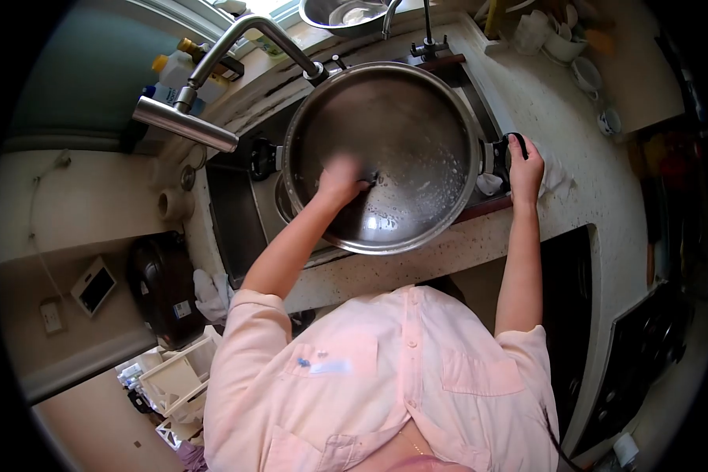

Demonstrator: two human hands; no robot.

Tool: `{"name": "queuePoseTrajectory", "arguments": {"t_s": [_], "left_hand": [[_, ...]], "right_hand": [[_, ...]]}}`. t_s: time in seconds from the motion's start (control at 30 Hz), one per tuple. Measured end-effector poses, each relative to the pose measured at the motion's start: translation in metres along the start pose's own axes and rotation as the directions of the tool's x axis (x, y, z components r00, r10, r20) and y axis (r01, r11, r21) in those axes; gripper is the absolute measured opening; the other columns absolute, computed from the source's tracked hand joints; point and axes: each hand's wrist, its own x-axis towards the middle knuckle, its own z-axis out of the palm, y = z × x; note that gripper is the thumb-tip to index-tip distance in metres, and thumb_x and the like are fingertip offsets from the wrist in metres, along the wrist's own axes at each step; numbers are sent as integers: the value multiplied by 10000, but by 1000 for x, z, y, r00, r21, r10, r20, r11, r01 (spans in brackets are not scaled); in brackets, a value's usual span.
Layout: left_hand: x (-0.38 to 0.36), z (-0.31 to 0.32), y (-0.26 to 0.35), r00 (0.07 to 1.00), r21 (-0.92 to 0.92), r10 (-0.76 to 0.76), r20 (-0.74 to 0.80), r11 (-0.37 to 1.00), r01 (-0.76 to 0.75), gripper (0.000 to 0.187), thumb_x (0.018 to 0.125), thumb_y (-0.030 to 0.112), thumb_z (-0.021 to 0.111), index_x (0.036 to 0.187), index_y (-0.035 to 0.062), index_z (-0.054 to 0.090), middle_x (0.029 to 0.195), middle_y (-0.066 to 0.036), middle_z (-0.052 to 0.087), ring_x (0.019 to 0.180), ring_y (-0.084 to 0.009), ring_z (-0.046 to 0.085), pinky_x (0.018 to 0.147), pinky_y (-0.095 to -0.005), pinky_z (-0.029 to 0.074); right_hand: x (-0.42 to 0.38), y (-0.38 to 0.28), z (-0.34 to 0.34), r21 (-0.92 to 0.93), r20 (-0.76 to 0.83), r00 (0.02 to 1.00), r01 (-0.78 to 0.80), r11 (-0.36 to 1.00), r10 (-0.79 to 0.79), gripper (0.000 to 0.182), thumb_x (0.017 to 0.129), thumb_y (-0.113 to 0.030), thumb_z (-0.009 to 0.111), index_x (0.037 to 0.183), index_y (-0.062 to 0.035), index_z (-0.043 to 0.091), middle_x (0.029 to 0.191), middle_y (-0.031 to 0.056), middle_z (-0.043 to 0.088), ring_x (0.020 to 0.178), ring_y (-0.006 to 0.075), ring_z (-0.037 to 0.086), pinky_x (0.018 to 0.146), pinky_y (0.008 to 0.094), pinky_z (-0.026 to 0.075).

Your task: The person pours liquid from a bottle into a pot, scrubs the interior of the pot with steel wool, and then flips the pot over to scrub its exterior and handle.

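Note:
A large round stainless steel pan [405, 193] with two black side handles rests over the sink, its inside wet with droplets and foam spots. My right hand [526, 169] is closed around the pan's right handle [505, 157]. Inside the pan, my left hand [340, 181] is smeared by motion near the middle. Its fingers look curled against the metal, with a small dark thing at their tips that I cannot make out. On the far left side, the pan's other handle [263, 159] has no hand on it.
A steel faucet [252, 31] arches over the sink [240, 216] at the left, its spout [185, 124] beside the pan. Bottles [173, 71] stand at the back left. Behind the pan is a metal bowl [346, 16]. Cups [586, 76] sit at the right; a white cloth [557, 177] lies by my right hand.

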Motion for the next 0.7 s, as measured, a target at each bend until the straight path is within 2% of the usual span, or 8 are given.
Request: {"name": "queuePoseTrajectory", "arguments": {"t_s": [0.13, 0.23, 0.4, 0.43, 0.53, 0.57, 0.6, 0.7], "left_hand": [[-6, 0, 19, 985, -288, 35, -172, 954, -84, 501, 708, 328, 707, 1118, 74, 569, 1013, -145, 555, 935, -323, 552, 786, -380, 460], [-24, -13, 13, 940, -268, -32, -340, 961, -64, 495, 724, 302, 702, 1134, 68, 555, 1027, -133, 564, 935, -315, 559, 784, -371, 461], [-57, -33, -37, 701, -109, -297, -648, 948, 300, 560, 699, 207, 720, 1189, 53, 498, 1209, -149, 435, 1094, -322, 435, 934, -394, 372], [-62, -25, -52, 668, -173, -374, -643, 921, 350, 711, 689, 250, 733, 1268, 11, 397, 1243, -187, 391, 1125, -356, 400, 981, -395, 330], [-62, -11, -74, 583, -479, -649, -489, 758, 442, 834, 683, 270, 733, 1297, -74, 287, 1314, -220, 290, 1171, -376, 359, 1002, -392, 314], [-56, 6, -86, 597, -553, -636, -489, 756, 351, 920, 677, 311, 739, 1298, -123, 217, 1338, -254, 223, 1214, -395, 299, 1024, -388, 282], [-53, 9, -80, 577, -521, -640, -508, 761, 386, 918, 678, 262, 738, 1313, -108, 187, 1330, -260, 204, 1210, -390, 290, 1021, -378, 282], [-51, 15, -57, 479, -573, -670, -567, 739, 355, 829, 679, 161, 720, 1285, -78, 208, 1229, -239, 285, 1086, -356, 376, 958, -382, 337]], "right_hand": [[-1, -4, -3, -14, 9, 1000, 19, 1000, -19, 396, 832, -350, 609, 1004, 7, 621, 892, 173, 651, 825, 280, 616, 751, 316, 460], [-1, -6, -2, -24, -1, 999, 34, 999, -34, 406, 838, -337, 607, 1012, 29, 611, 883, 174, 652, 811, 264, 618, 747, 310, 458], [-4, -11, -1, 6, -2, 1000, 17, 1000, -17, 425, 839, -349, 602, 1022, 34, 608, 890, 159, 657, 823, 244, 617, 755, 302, 453], [-4, -11, -1, -7, -14, 1000, 28, 1000, -28, 425, 841, -349, 600, 1023, 35, 608, 890, 160, 657, 823, 242, 615, 756, 300, 452], [-2, -8, -1, -22, 4, 999, 36, 999, -36, 399, 846, -337, 593, 1023, 20, 613, 903, 156, 655, 825, 238, 608, 761, 296, 446], [-2, -10, -2, -25, 16, 999, 45, 999, -44, 390, 847, -332, 592, 1022, 15, 615, 905, 154, 655, 822, 236, 606, 761, 296, 445], [-2, -11, -2, -28, 28, 998, 54, 998, -53, 380, 847, -327, 590, 1020, 10, 617, 907, 151, 655, 819, 235, 604, 760, 295, 444], [0, -10, -2, -14, 34, 998, 48, 999, -48, 346, 852, -311, 585, 997, 1, 627, 897, 132, 659, 799, 222, 599, 755, 289, 442]]}}
